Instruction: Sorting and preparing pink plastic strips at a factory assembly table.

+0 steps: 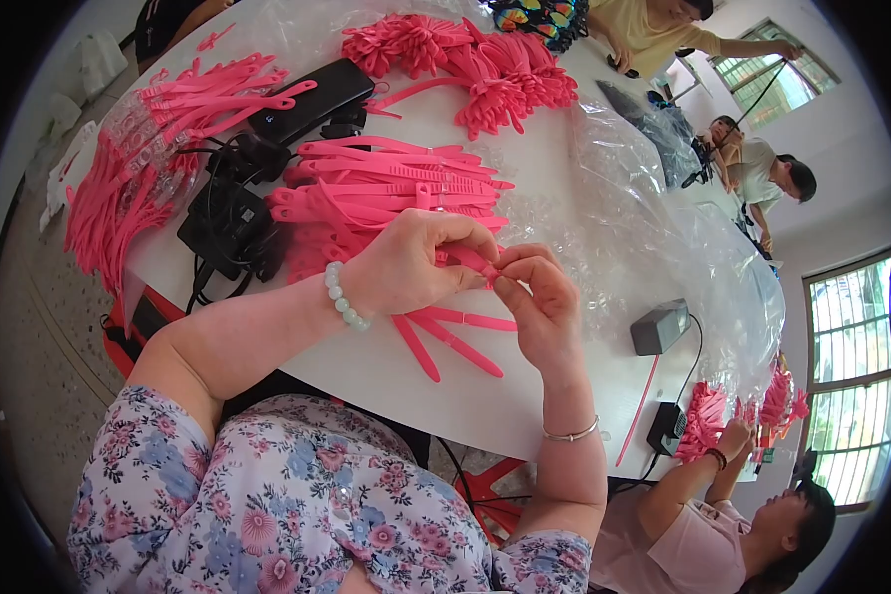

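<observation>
- The left hand (411,262), palm inward, pinches a pink strap (480,267) between thumb and curled fingers; pale beads (345,297) circle its wrist.
- The right hand (540,302) meets it, thumb and forefinger closed on the same strap; its wrist wears a thin metal bangle (572,431).
- The held strap is above the white table (604,342), in from the near edge; its details are too small to tell.
- Three pink strap ends (450,342) show below the hands, pointing toward the near edge; whether they lie flat cannot be told.
- Just beyond the left hand lies a stack of pink straps (386,183).
- A second heap (119,203) of straps, with clear pieces among them, spreads along the left edge.
- Between these two stand a black box (312,99) and black adapters with cables (228,223).
- Bundled pink straps (515,84) lie toward the far edge.
- Clear plastic sheeting (643,183) runs along the right edge, near scattered clear bits (544,223).
- Near the right near corner are a grey box (660,327), a thin pink strip (640,411) and a black adapter (666,426).
- Beside that corner, a co-worker's hands (735,436) are at more pink pieces (703,421).
</observation>
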### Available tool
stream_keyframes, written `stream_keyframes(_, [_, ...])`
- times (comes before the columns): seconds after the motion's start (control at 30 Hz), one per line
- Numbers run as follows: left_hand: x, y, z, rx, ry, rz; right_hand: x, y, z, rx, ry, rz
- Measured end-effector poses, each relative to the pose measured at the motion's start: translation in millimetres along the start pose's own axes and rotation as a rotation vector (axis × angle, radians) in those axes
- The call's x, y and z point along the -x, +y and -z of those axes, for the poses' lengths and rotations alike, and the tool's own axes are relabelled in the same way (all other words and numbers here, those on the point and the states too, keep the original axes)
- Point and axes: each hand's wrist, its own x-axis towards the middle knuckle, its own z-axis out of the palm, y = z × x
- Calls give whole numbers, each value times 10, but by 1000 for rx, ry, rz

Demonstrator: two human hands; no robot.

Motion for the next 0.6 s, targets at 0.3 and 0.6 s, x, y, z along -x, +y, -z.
stream_keyframes(0.3, [0, -13, -6, 59, 13, 34, -10, -7, 9, -33, -12, -11])
stream_keyframes(0.6, [-10, -38, 29, 132, 42, 31, -7, -81, -55, 95, 95, 53])
